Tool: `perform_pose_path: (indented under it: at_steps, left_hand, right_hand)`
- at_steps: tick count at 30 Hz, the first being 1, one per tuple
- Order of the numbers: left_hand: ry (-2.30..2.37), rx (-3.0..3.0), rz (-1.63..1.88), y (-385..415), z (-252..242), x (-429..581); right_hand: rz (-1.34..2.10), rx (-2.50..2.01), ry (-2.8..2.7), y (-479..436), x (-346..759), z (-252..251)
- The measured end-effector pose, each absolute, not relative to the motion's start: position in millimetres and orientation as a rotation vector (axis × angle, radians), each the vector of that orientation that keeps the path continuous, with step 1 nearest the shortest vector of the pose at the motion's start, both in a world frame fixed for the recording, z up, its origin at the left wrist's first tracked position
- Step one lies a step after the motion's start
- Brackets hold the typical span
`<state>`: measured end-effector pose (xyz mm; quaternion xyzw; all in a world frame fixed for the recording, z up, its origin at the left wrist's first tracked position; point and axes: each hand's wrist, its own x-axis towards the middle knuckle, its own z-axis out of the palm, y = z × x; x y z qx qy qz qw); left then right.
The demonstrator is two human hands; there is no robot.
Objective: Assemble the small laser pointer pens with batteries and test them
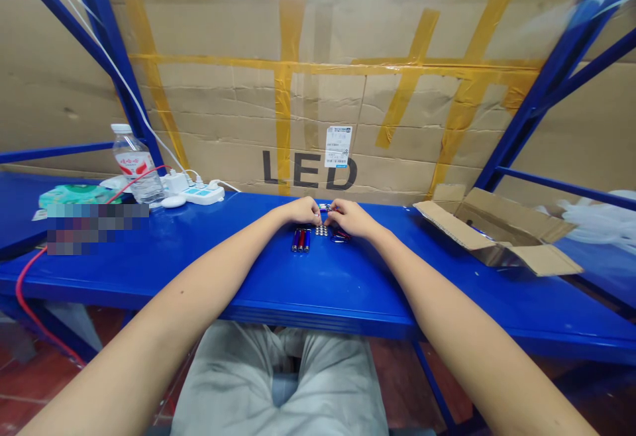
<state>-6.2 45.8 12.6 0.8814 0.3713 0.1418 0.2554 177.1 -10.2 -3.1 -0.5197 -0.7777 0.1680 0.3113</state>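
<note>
My left hand (304, 211) is closed in a pinch near the back of the blue table, its fingertips at a small group of round silvery pieces (321, 230). Opposite it, my right hand (352, 217) has its fingers curled down, close to the same pieces. Small shiny cylinder-like parts (324, 208) lie just behind and between the fingertips. What either hand grips is too small to make out. Several red and blue metallic tubes (301, 240) lie side by side in front of my left hand. Dark rings or clips with red parts (340, 236) lie under my right hand, partly hidden.
An open cardboard box (497, 230) stands on the right. At the left are a plastic bottle (136, 164), a white power strip (203, 193), a green packet (79, 195) and a red cable (30, 270). A large taped cardboard sheet (228, 111) closes off the back between blue posts.
</note>
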Motion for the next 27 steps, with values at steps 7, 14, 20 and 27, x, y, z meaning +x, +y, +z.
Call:
perform_pose_path:
  at_steps: [7,14,20,27]
  left_hand:
    - [1.021,2.383,0.372,45.5,16.1,-9.0]
    - [1.341,2.418,0.341,47.3,31.2,-40.9]
    - [1.728,2.414,-0.063,43.3,37.3,-52.8]
    - [1.681,2.306,-0.122,41.9,45.4,-56.9]
  right_hand:
    - [0.447,-1.331,-2.032,-10.2,179.4,-1.4]
    - [0.370,-1.323,-1.988,-14.4,184.5,6.2]
    - [0.354,-1.342,-2.005,-16.0,185.0,7.3]
    - [0.348,-1.355,-2.031,-16.8,185.3,7.9]
